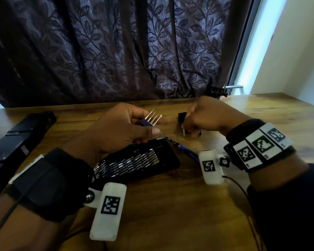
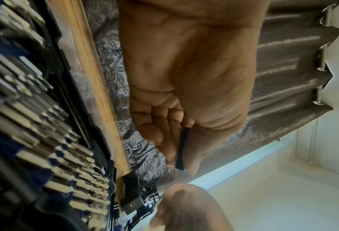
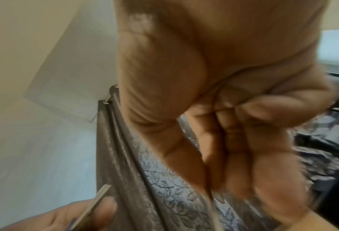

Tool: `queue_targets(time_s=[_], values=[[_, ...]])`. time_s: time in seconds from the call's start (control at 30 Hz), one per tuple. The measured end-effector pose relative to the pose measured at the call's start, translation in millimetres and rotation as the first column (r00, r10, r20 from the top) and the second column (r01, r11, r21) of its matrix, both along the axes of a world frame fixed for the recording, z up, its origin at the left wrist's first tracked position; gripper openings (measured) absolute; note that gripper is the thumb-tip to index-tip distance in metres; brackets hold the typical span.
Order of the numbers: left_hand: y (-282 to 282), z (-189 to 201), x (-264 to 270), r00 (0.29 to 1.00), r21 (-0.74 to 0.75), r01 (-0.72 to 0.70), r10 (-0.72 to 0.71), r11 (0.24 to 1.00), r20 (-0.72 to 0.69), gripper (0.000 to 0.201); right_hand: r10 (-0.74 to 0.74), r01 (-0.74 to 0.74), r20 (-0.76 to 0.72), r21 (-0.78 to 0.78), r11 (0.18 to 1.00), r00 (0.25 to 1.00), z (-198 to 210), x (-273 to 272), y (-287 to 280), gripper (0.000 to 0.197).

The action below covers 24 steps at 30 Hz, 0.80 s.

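The curtain [image 1: 116, 51] is a deep purple-brown, woven all over with trailing leaves and stems that catch a bluish sheen. The table [image 1: 170, 205] is warm honey-brown wood with darker grain. The bit strip [image 1: 150, 120] has a dark blue holder and pale silver bits; the loose bit [image 1: 183, 130] is the same silver. The case [image 1: 170, 160] is black, its rows of bits glinting silver between blue bars. The screwdriver [image 1: 187, 149] is blue with a black collar. The black wristband [image 1: 257, 147] carries white tags printed with black square codes. The long box [image 1: 20, 136] is black, the wall [image 1: 297, 51] cream.
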<state>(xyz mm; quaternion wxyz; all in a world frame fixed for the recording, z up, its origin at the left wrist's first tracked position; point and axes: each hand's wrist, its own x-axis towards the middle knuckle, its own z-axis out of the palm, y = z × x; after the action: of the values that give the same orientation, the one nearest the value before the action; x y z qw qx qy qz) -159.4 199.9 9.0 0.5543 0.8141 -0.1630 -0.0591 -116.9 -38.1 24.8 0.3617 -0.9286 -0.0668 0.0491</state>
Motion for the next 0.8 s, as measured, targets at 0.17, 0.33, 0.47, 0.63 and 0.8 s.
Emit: queue_targets(time_s=[0.17, 0.33, 0.47, 0.63, 0.8], values=[[-2.3, 0.1, -1.3, 1.000, -0.016, -0.003, 0.003, 1.000, -0.006, 0.038, 0.003, -0.063, -0.235, -0.246, 0.967, 0.972, -10.7, 14.9, -10.9, 0.014], [-2.2, -1.8, -1.0, 1.000, 0.013, 0.009, -0.009, 1.000, 0.020, 0.035, -0.032, -0.074, -0.314, -0.320, 0.945, 0.949, -14.7, 22.4, -17.1, 0.006], [-2.9, -2.6, -1.3, 0.999, 0.041, 0.017, -0.019, 0.999, 0.033, 0.038, -0.037, -0.103, -0.335, -0.391, 0.915, 0.942, -15.8, 29.8, -20.4, 0.010], [-2.8, -1.5, -1.3, 0.999, 0.049, 0.013, -0.014, 0.999, 0.028, 0.035, 0.004, -0.153, -0.316, -0.449, 0.881, 0.949, -15.7, 34.5, -21.0, 0.016], [-3.3, -1.6, -1.7, 1.000, 0.026, 0.001, -0.002, 1.000, 0.011, 0.035, 0.062, -0.167, -0.250, -0.425, 0.889, 0.966, -10.2, 28.3, -18.9, 0.023]])
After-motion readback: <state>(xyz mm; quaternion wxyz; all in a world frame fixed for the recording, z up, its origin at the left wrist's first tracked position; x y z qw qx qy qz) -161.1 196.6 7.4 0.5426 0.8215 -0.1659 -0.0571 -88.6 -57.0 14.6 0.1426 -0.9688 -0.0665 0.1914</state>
